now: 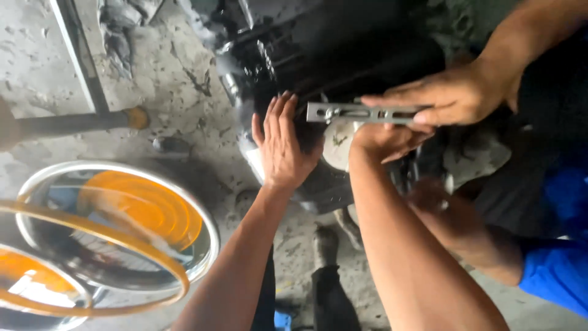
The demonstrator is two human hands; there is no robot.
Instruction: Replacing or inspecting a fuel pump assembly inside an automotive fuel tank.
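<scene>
Now, slotted metal bracket (361, 113) lying level, long axis left-right, right hand (383, 140) beneath.

black engine block (343, 55) dark and blurred, right hand (386, 140) fingers hidden under slotted bracket (361, 113)

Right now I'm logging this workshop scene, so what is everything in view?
Slotted grey metal bracket: one, grey, centre, held level against the dark machine.
Dark greasy engine-like machine: one, black, top centre.
Shiny round metal bowl with orange reflection: one, silver, lower left on the ground.
Thin yellow curved hose: one, yellow, looping across the bowl.
Dark bar with orange tip: one, left.
Stained concrete floor: grey, all around.
Co-worker's hand: one, upper right, fingers on the bracket.
Co-worker's blue sleeve: one, lower right.
Left hand: flat, open, against the machine.
Right hand: under the bracket; grip unclear.
</scene>
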